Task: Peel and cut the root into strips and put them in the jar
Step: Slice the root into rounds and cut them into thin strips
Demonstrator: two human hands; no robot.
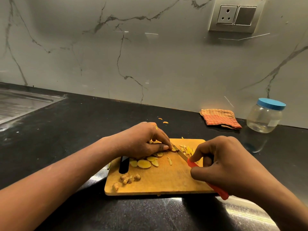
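A wooden cutting board (160, 182) lies on the black counter. My left hand (143, 142) pinches a yellow root slice (174, 148) against the board. My right hand (221, 162) grips a knife with a red handle (218, 191); its blade (180, 153) rests beside the held slice. Several flat root slices (146, 163) lie under and in front of my left hand. A small heap of cut strips (187, 150) sits right of the blade. Knobbly peel scraps (128, 179) lie near the board's front left. The clear jar (264, 117) with a blue lid stands at the far right, closed.
A folded orange checked cloth (220, 119) lies by the wall, left of the jar. Two small root bits (164, 121) sit on the counter behind the board. A steel sink drainer (21, 104) is at the far left. A wall socket (236, 15) is up right.
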